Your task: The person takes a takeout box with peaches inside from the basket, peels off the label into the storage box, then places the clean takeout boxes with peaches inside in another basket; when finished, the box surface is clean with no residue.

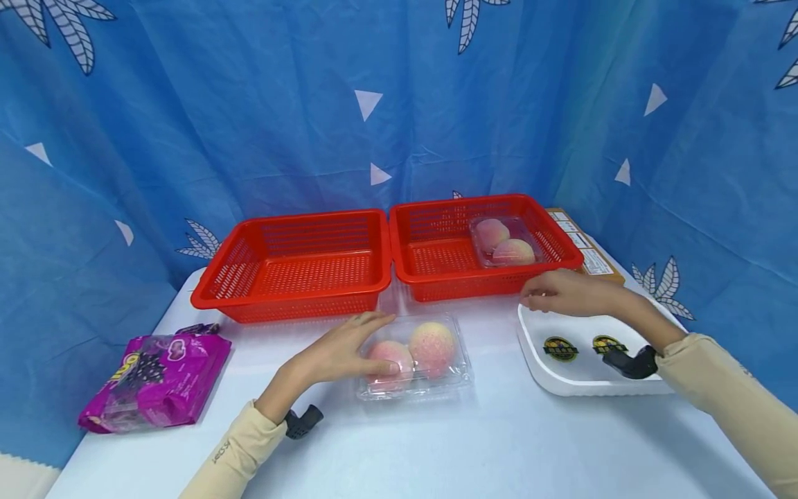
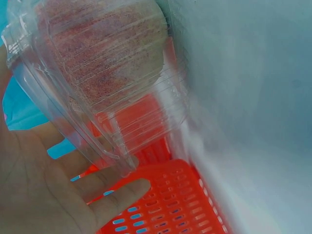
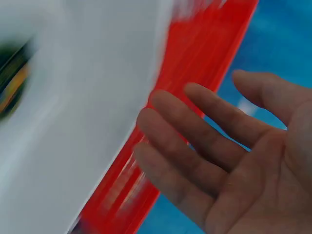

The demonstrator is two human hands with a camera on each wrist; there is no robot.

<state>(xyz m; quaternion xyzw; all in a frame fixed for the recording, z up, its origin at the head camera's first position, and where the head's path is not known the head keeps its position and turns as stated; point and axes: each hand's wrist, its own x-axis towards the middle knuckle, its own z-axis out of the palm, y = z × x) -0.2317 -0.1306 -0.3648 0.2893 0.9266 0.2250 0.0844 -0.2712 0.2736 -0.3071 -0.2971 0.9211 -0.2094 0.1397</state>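
Observation:
A clear plastic box (image 1: 447, 381) holding two pink-and-yellow peaches sits on the white table, in front of two red baskets. At its left end my left hand (image 1: 346, 350) holds the box, thumb over the near side and fingers reaching around the far side. In the left wrist view a peach (image 2: 107, 53) shows through the ribbed plastic, with fingers (image 2: 114, 200) along its edge. My right hand (image 1: 564, 292) is over the far left corner of a white tray (image 1: 536, 364); the right wrist view shows its fingers loosely bent, with nothing in them.
One red basket (image 1: 293, 305) stands at the back left; the other red basket (image 1: 464, 285) holds a second box of peaches (image 1: 512, 253). A purple grape-print bag (image 1: 168, 381) lies at the left. Behind the right basket is a brown carton (image 1: 592, 256). Blue curtain (image 1: 280, 104) surrounds the table.

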